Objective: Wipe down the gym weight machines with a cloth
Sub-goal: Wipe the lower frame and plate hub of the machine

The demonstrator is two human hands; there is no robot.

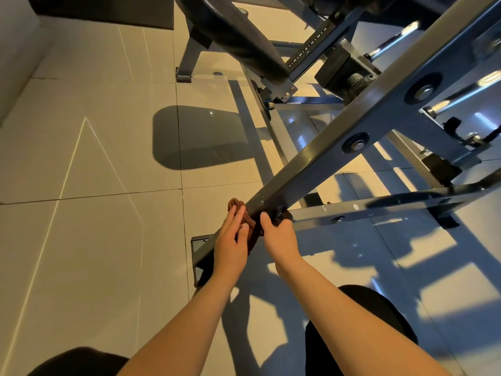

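Wrapping round the low end of the slanted steel beam point(339, 147), the brown cloth point(253, 230) is bunching between your two hands, with a lump of it poking out just past your left fingertips. Your left hand point(230, 246) is lying flat along the beam's left face. Its fingers point(235, 216) are stretching out straight and close together, pressing the cloth against the metal, while the thumb is resting on the fold in the middle. Your right hand point(280, 238) is gripping from the other side. Its thumb point(267, 221) is lying over the top edge of the beam, and the other fingers are curling down round the cloth and the beam's right face, so their tips are hiding from view.

Just below your left wrist, the beam is meeting a bolted base plate point(199, 244) on the tiled floor point(95, 158). Beyond your right fingers, a lower rail point(379, 210) is running off to the right, close to the floor. Farther up the beam from your fingertips, two round bolts point(355, 143) are showing on its face, and past them a coil spring point(355, 81). Well beyond your left fingers, a dark padded seat point(238, 36) is hanging over the floor and casting a rounded shadow. Near your forearms, your dark-clad knees point(379, 308) are showing at the bottom.
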